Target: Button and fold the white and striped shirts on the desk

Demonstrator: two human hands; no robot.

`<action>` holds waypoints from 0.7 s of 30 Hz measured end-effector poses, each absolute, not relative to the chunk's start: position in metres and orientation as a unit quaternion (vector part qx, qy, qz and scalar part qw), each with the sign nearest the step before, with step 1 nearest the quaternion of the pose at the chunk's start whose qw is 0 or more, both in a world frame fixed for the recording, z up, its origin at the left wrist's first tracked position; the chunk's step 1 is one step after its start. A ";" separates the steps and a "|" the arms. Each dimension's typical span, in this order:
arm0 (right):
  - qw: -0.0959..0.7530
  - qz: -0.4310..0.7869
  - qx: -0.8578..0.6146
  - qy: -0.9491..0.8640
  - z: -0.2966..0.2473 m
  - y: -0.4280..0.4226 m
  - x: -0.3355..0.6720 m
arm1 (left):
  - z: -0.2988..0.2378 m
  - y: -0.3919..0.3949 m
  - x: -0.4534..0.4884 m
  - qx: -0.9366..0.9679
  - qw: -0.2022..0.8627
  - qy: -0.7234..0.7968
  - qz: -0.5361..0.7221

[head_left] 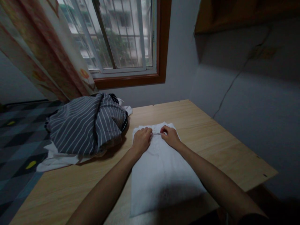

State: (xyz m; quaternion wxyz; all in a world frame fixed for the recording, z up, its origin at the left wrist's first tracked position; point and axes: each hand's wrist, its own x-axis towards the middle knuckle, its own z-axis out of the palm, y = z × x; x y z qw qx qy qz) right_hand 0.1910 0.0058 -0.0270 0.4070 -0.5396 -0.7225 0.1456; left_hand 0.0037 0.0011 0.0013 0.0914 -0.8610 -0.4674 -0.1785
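A white folded garment point(161, 175) lies on the light wooden table, its narrower end away from me and its wide edge near me. At the far end, my left hand point(142, 138) is closed with curled fingers on the cloth's left side. Opposite it, my right hand point(170, 136) pinches the cloth with thumb and fingers. Between the two hands a small gathered ridge of fabric runs across. The exact kind of garment cannot be made out.
A heap of dark grey striped cloth point(79, 122) lies on the table's left side, with white fabric point(58, 157) under it. The wooden table point(211, 143) ends near the right wall. Behind are a barred window point(124, 37) and a flowered curtain point(47, 40); a shelf point(246, 15) hangs upper right.
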 end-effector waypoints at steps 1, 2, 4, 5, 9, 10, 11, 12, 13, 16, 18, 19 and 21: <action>0.423 0.161 -0.535 -0.713 -0.028 0.007 0.192 | 0.001 0.001 0.001 -0.868 0.104 -0.448 -0.185; 0.435 0.171 -0.529 -0.708 -0.029 0.008 0.192 | 0.000 0.001 0.000 -0.878 0.117 -0.423 -0.192; 0.454 0.175 -0.517 -0.705 -0.031 0.009 0.193 | 0.001 -0.001 -0.002 -0.893 0.135 -0.375 -0.210; 0.463 0.173 -0.510 -0.704 -0.031 0.009 0.193 | 0.001 -0.002 -0.001 -0.894 0.143 -0.362 -0.221; 0.509 0.164 -0.472 -0.701 -0.031 0.007 0.193 | 0.004 -0.006 0.004 -0.880 0.170 -0.366 -0.251; 0.518 0.165 -0.462 -0.701 -0.030 0.007 0.192 | 0.005 -0.006 0.005 -0.877 0.176 -0.371 -0.251; 0.526 0.166 -0.454 -0.700 -0.030 0.006 0.192 | 0.005 -0.006 0.006 -0.873 0.182 -0.377 -0.250; 0.531 0.166 -0.448 -0.700 -0.029 0.005 0.192 | 0.005 -0.007 0.007 -0.869 0.187 -0.385 -0.248; 0.535 0.165 -0.444 -0.699 -0.028 0.004 0.191 | 0.005 -0.007 0.007 -0.864 0.191 -0.395 -0.246; 0.549 0.158 -0.440 -0.693 -0.025 0.002 0.190 | 0.003 -0.007 0.009 -0.858 0.188 -0.417 -0.234; 0.556 0.151 -0.449 -0.682 -0.022 0.000 0.189 | 0.002 -0.008 0.009 -0.862 0.176 -0.418 -0.227; 0.557 0.150 -0.458 -0.677 -0.021 -0.001 0.189 | 0.001 -0.008 0.009 -0.866 0.164 -0.416 -0.225; 0.555 0.150 -0.476 -0.666 -0.020 -0.002 0.189 | 0.001 -0.008 0.008 -0.873 0.132 -0.414 -0.222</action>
